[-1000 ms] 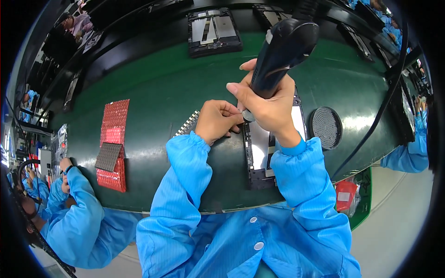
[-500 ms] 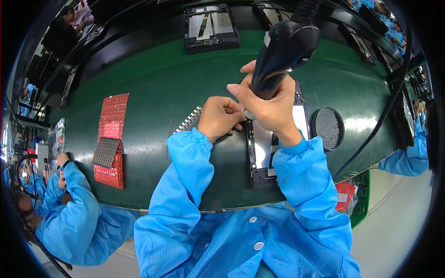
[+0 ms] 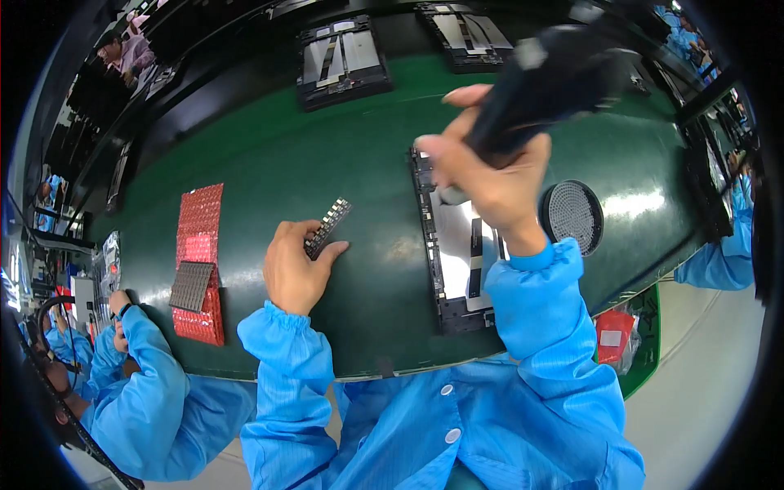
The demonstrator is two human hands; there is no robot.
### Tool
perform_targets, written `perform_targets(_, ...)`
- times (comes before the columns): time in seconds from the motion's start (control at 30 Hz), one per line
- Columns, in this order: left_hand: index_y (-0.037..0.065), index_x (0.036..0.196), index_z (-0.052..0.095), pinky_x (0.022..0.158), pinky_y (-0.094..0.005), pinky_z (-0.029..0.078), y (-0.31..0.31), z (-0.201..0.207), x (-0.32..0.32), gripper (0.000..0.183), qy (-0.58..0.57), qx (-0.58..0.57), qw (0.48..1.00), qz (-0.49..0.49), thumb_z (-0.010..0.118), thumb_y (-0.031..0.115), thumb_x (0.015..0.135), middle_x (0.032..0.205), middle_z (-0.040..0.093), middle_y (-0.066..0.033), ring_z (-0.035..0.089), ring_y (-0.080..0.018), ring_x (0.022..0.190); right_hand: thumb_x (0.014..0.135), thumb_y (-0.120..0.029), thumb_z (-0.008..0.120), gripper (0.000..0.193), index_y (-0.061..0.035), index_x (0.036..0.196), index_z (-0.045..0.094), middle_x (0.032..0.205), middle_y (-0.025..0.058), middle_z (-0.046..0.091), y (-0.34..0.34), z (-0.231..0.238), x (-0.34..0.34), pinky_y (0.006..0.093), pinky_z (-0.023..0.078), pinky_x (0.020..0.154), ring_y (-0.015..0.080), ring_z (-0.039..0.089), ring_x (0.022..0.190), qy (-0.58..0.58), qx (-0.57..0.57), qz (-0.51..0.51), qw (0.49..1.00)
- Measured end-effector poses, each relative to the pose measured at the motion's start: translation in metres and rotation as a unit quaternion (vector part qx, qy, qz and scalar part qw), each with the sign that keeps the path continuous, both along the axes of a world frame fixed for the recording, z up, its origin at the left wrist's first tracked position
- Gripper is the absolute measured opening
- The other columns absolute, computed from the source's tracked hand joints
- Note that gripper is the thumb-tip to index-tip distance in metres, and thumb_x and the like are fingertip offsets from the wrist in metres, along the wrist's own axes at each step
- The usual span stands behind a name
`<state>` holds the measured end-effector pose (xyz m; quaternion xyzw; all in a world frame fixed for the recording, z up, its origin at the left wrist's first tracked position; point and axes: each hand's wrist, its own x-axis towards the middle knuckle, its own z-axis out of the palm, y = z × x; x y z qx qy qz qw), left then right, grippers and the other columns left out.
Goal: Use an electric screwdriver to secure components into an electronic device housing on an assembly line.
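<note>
Seen from above, with clock directions taken from the middle of the view: a person in blue sleeves works at a green table (image 3: 371,306). The left hand (image 3: 296,265), near 9 o'clock, rests half-curled at a strip (image 3: 331,222) towards 10 o'clock. The strip is dark, tilted, and lined with small pale pieces. Fingers touch its lower end and the thumb lies on the other side; I cannot tell whether they pinch it.

The right hand (image 3: 494,184), at 2 o'clock, is wrapped around a dark tool (image 3: 551,86), blurred, its top leaning towards 1 or 2 o'clock. Under this hand, at 3 o'clock, a device (image 3: 451,253) lies flat, black-framed with a silvery inside, partly hidden by the hand and sleeve. Whether the tool touches it cannot be made out.

Further out at 3 o'clock, just beside the right sleeve, sits a round dark dish (image 3: 574,216). At 9 o'clock, red bubble wrap (image 3: 200,220) carries a grey sheet (image 3: 190,287). Around 12 o'clock, 2 similar units (image 3: 343,65) lie at the far side. At 4 o'clock, below table level, a green bin (image 3: 651,343) holds a red packet (image 3: 612,336). At 8 o'clock, a co-worker's blue sleeve (image 3: 151,367) shows.
</note>
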<state>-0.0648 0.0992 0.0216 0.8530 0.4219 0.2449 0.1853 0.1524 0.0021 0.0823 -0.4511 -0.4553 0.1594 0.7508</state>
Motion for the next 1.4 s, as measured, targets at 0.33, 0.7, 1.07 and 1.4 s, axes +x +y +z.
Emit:
perform_targets(0.33, 0.001, 0.081, 0.066, 0.055, -0.0292, 0.044, 0.009, 0.0, 0.005, 0.031, -0.007, -0.078, 0.987, -0.142, 0.084, 0.01, 0.057, 0.076, 0.057, -0.0063, 0.05, -0.0167, 0.06, 0.074, 0.0, 0.074, 0.028, 0.002, 0.095, 0.056, 0.062, 0.0043, 0.059, -0.093, -0.011, 0.108, 0.024, 0.043, 0.046, 0.0119, 0.056, 0.048, 0.054, 0.058, -0.191, 0.978)
perform_targets(0.7, 0.0, 0.076, 0.066, 0.053, -0.0272, 0.039, 0.016, 0.007, -0.005, 0.03, 0.095, -0.133, 0.98, -0.116, 0.084, 0.009, 0.054, 0.069, 0.054, -0.0034, 0.046, -0.0123, 0.058, 0.074, 0.003, 0.072, 0.029, 0.0033, 0.098, 0.054, 0.062, 0.0037, 0.057, -0.097, -0.032, 0.13, 0.0249, 0.044, 0.046, 0.0122, 0.056, 0.048, 0.043, -0.025, -0.226, 0.973)
perform_targets(1.07, -0.003, 0.08, 0.063, 0.058, -0.0185, 0.045, 0.02, 0.004, -0.002, 0.022, -0.061, -0.379, 0.92, -0.076, 0.078, -0.006, 0.065, 0.074, 0.061, -0.0028, 0.055, -0.0067, 0.065, 0.072, -0.002, 0.077, 0.03, 0.0018, 0.093, 0.055, 0.062, 0.0043, 0.06, -0.096, -0.04, 0.129, 0.023, 0.043, 0.044, 0.0096, 0.054, 0.047, 0.04, -0.017, -0.218, 0.975)
perform_targets(1.4, 0.001, 0.083, 0.067, 0.054, -0.0287, 0.044, 0.026, 0.003, -0.011, 0.028, 0.054, -0.147, 0.975, -0.155, 0.081, 0.004, 0.058, 0.062, 0.055, -0.0066, 0.052, -0.0137, 0.058, 0.077, -0.005, 0.073, 0.029, -0.0015, 0.101, 0.057, 0.063, 0.0012, 0.057, -0.103, -0.02, 0.11, 0.0242, 0.043, 0.051, 0.0087, 0.053, 0.052, 0.007, -0.035, -0.267, 0.963)
